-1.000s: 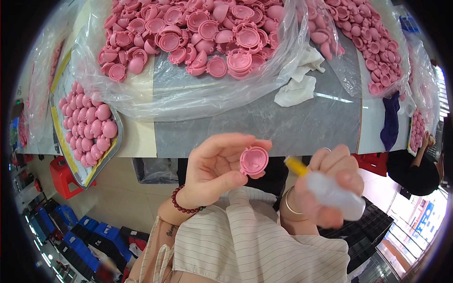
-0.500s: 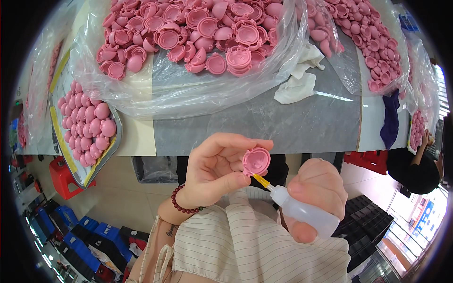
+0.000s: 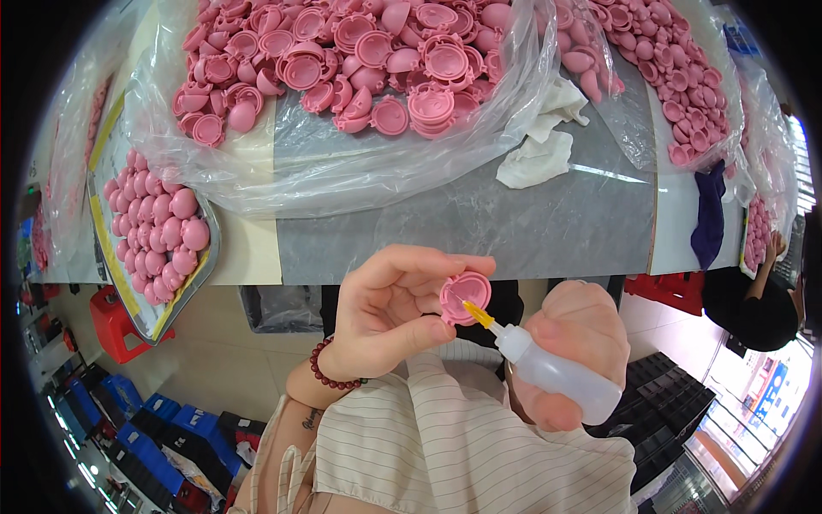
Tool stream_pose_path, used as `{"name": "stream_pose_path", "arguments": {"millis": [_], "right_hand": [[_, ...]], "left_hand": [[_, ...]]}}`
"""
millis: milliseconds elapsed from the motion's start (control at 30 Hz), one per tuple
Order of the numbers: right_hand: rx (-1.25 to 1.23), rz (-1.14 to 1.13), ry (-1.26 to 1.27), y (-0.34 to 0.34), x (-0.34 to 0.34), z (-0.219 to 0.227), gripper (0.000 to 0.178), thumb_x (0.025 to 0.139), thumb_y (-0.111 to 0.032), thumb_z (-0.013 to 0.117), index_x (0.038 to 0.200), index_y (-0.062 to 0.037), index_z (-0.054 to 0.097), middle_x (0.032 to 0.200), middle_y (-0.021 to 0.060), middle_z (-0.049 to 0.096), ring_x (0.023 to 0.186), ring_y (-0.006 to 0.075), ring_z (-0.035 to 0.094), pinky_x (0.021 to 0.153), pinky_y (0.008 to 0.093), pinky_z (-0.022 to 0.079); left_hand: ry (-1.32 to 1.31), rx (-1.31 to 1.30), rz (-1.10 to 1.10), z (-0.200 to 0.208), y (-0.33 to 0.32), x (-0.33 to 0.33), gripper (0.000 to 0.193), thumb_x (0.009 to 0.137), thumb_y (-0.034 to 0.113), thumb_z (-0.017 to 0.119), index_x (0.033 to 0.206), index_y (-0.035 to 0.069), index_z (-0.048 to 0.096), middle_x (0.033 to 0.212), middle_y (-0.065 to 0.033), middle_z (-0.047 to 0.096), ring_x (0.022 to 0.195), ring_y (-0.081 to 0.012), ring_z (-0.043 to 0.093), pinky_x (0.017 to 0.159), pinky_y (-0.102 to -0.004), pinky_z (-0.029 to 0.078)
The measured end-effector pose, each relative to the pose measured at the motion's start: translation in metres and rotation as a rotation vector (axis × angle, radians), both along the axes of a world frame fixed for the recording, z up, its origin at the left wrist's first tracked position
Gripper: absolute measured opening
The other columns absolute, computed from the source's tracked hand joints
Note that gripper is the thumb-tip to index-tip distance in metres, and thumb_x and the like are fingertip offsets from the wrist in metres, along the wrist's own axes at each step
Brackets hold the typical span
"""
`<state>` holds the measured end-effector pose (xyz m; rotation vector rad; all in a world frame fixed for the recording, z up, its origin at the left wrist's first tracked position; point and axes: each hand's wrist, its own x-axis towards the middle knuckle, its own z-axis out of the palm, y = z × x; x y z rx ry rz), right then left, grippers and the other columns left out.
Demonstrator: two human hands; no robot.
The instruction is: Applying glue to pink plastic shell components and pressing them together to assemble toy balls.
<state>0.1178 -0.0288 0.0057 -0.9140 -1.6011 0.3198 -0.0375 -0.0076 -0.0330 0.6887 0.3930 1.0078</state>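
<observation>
My left hand [image 3: 390, 313] is curled around a small pink round cap [image 3: 465, 295], thumb below and fingers above pinching its rim, so its hollow side faces right toward my other hand. It sits just off the near edge of the grey table [image 3: 479, 231], above my lap. My right hand [image 3: 575, 351] is closed tight around a small white squeeze bottle [image 3: 556, 377]; most of the bottle's body is buried under my fingers, so I can't see how full it is. Its yellow nozzle [image 3: 479, 315] points up and left, with the thin tip reaching into the cap's hollow; whether it touches the inside I cannot tell.

Farther off, a heap of pink caps [image 3: 368, 51] lies on clear plastic sheeting [image 3: 342, 171], running out past the top of the view. To the far left a tray [image 3: 201, 274] holds more pink domed pieces, partly cut off by the dark rim. A crumpled white cloth [image 3: 539, 150] lies to the right of the heap.
</observation>
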Motion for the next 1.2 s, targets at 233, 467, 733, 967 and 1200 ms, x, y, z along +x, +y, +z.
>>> {"name": "stream_pose_path", "arguments": {"millis": [233,467,733,967,1200], "right_hand": [[0.063,-0.015,0.076,-0.001,0.004,-0.002,0.060,0.083,-0.053,0.035,0.080,0.0043,0.053,0.054,0.0063,0.045,0.044,0.0135,0.038,0.036,0.0233,0.023],[-0.030,-0.021,0.094,-0.003,0.006,-0.001,0.054,0.070,-0.050,0.055,0.086,0.0012,0.060,0.060,0.0025,0.053,0.045,0.0130,0.043,0.039,0.0254,0.030],[0.050,-0.051,0.027,0.001,0.001,-0.005,0.062,0.083,-0.054,0.031,0.079,0.0038,0.053,0.053,0.0065,0.044,0.042,0.0137,0.037,0.034,0.0235,0.021],[0.152,-0.043,0.254,0.003,0.007,-0.009,0.052,0.083,-0.046,0.038,0.079,0.0036,0.052,0.059,0.0084,0.044,0.050,0.0152,0.039,0.040,0.0238,0.025],[0.057,-0.847,0.182,0.020,0.083,-0.017,0.034,0.081,-0.010,0.050,0.106,0.0107,0.040,0.093,0.0226,0.054,0.083,0.0248,0.055,0.076,0.0336,0.045]], "left_hand": [[0.017,-0.014,0.008,0.003,0.000,0.001,0.043,0.069,0.003,0.066,0.105,-0.001,0.042,0.110,-0.0277,0.047,0.086,-0.0226,0.058,0.075,-0.0316,0.048],[0.125,0.137,0.070,0.002,0.000,-0.001,0.042,0.069,0.002,0.066,0.104,-0.001,0.044,0.108,-0.0278,0.047,0.087,-0.0232,0.057,0.075,-0.0323,0.048],[0.208,0.300,0.140,0.001,-0.002,-0.002,0.038,0.069,-0.011,0.057,0.105,-0.008,0.047,0.111,-0.0259,0.047,0.097,-0.0234,0.053,0.082,-0.0307,0.045],[0.141,0.321,0.136,0.001,0.003,-0.004,0.035,0.072,-0.009,0.054,0.105,-0.007,0.045,0.112,-0.0268,0.046,0.098,-0.0247,0.053,0.081,-0.0330,0.045],[-0.440,0.086,-0.124,-0.015,0.006,-0.006,0.030,0.078,0.000,0.052,0.106,0.000,0.043,0.111,-0.0279,0.045,0.090,-0.0244,0.056,0.074,-0.0331,0.048]]}}
